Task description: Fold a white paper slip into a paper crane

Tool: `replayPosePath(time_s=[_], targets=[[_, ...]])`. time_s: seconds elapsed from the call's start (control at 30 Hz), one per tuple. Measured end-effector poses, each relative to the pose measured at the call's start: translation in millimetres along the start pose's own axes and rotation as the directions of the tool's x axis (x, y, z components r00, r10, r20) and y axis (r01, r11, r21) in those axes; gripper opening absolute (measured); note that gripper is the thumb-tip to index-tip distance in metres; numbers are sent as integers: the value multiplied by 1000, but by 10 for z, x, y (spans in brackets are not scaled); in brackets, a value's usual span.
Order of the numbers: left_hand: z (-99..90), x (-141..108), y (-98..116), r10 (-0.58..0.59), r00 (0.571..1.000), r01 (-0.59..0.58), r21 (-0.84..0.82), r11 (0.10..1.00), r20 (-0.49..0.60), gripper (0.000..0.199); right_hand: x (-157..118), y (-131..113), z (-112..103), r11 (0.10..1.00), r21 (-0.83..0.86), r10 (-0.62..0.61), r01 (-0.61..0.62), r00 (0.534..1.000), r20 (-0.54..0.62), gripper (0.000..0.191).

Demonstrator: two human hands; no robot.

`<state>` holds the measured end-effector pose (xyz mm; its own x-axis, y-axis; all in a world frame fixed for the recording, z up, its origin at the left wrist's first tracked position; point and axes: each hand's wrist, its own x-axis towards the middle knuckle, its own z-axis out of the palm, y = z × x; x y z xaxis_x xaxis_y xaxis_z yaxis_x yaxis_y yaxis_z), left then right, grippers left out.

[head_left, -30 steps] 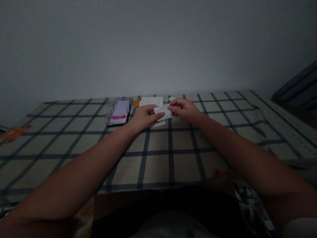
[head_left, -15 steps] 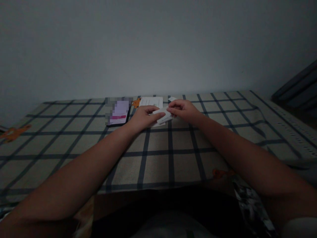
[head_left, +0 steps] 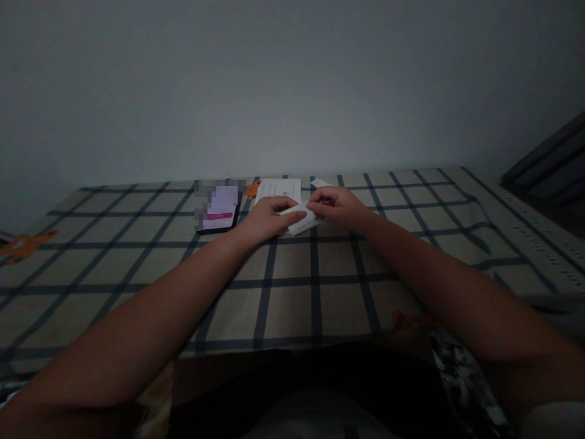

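Between my hands is a small white paper piece (head_left: 301, 227) with faint print along its lower edge. My left hand (head_left: 269, 221) is closed on its left side, the thumb lying across the top. The thumb and fingertips of my right hand (head_left: 339, 205) pinch its upper right corner. Just behind my left hand lies a white printed sheet (head_left: 280, 186) on the cloth. A smaller white paper (head_left: 320, 182) shows partly behind my right hand. The fine print is too dim to read.
A phone (head_left: 222, 210) with a lit, partly blurred screen lies left of my left hand. The checked tablecloth (head_left: 287, 311) covers the table, which reaches a plain wall (head_left: 292, 91). A dark striped object (head_left: 548, 161) stands at the far right.
The white paper piece has tilted and dropped slightly toward me. My right hand has shifted a little down, and the paper behind it shows more.
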<state>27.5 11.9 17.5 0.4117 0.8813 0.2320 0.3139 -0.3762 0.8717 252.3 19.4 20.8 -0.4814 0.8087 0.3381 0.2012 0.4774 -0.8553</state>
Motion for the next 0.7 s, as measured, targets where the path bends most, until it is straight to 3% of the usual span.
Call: replayPosePath(time_s=[0.13,0.4,0.57,0.7], targets=[[8,-11,27,-11,999,11,0,1000,-36,34,5,-22,7,1000,17,12,-12,1000,4,24],[-3,4,85,61,971,-70,-28,997,-230,32,-14,-33,6,999,-14,50,-49,998,47,29],[12,14,74,23,976,-42,-83,996,-218,31,16,-25,9,998,46,47,-45,997,-58,25],[16,28,14,-40,991,23,-127,992,-131,31,22,-24,11,994,83,83,-75,992,-99,23]])
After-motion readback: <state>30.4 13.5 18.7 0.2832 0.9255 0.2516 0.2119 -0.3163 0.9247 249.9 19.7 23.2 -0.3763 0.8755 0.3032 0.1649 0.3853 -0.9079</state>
